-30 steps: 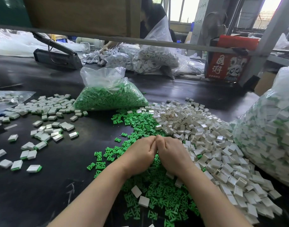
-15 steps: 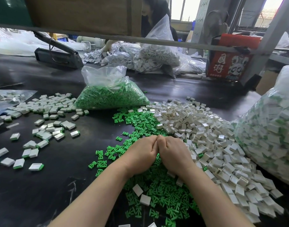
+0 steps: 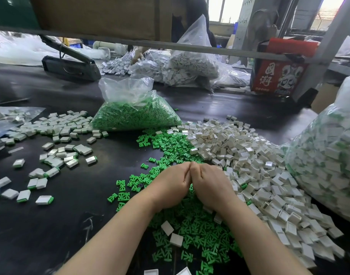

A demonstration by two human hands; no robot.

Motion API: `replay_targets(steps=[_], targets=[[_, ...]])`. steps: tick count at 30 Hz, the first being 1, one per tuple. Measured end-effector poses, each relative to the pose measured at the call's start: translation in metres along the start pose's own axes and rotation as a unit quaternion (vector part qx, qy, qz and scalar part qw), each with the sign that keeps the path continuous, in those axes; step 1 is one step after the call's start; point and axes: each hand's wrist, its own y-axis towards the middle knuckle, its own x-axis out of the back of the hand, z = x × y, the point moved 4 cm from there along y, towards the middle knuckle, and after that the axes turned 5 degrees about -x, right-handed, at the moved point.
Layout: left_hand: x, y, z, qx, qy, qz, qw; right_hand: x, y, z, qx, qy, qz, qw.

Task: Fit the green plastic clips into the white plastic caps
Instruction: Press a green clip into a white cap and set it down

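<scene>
Pressing together knuckle to knuckle over the green clips [image 3: 198, 225]: left hand [image 3: 170, 185] and right hand [image 3: 210, 185], backs up, fingers curled under and hidden. Cannot tell what, if anything, is pinched between them. Loose clips strewn in a band on the dark table [image 3: 61, 235], under and around both wrists. Heaped just right of that band, touching it, the white caps [image 3: 249, 155], a few strays lying among the clips. Spread well to the left, assembled pieces [image 3: 57, 133], white with a green edge. Behind the clips, a clear bag of clips [image 3: 134, 114], mouth open. At the far right edge, a large bag of finished pieces [image 3: 329, 155]. Farther back, a red box [image 3: 277, 76].
</scene>
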Motion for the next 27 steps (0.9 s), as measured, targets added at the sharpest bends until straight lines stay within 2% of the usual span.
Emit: replay_targets(steps=[2, 4, 7, 10, 13, 16, 19, 21, 24, 27], targets=[[0.0, 0.0, 0.001, -0.003, -0.03, 0.001, 1.0, 0.001, 0.0, -0.003, 0.001, 0.042, 0.009, 0.999], [-0.001, 0.002, 0.0, -0.011, -0.098, -0.003, 0.995, 0.003, 0.0, -0.007, -0.022, 0.146, 0.018, 0.989], [0.001, 0.003, -0.001, -0.018, -0.207, -0.016, 0.978, 0.005, 0.0, -0.01, -0.077, 0.346, 0.035, 0.934], [0.0, 0.003, -0.001, -0.013, -0.286, -0.012, 0.958, 0.008, -0.001, -0.006, -0.101, 0.449, 0.052, 0.886], [0.001, 0.003, -0.002, -0.005, -0.308, -0.014, 0.951, 0.01, -0.002, -0.005, -0.111, 0.475, 0.065, 0.87], [0.003, 0.002, -0.001, -0.001, -0.321, -0.033, 0.947, 0.012, -0.002, -0.006, -0.103, 0.475, 0.067, 0.872], [0.008, 0.002, -0.006, -0.031, -0.307, -0.067, 0.949, 0.016, -0.002, -0.009, -0.098, 0.466, 0.05, 0.878], [0.013, 0.0, -0.013, -0.055, -0.317, -0.089, 0.943, 0.016, -0.001, -0.011, -0.108, 0.48, 0.055, 0.869], [0.016, -0.002, -0.016, -0.071, -0.325, -0.108, 0.937, 0.012, -0.002, -0.009, -0.107, 0.506, 0.108, 0.849], [0.014, -0.002, -0.015, -0.065, -0.313, -0.094, 0.943, 0.006, -0.002, -0.006, -0.093, 0.502, 0.159, 0.845]])
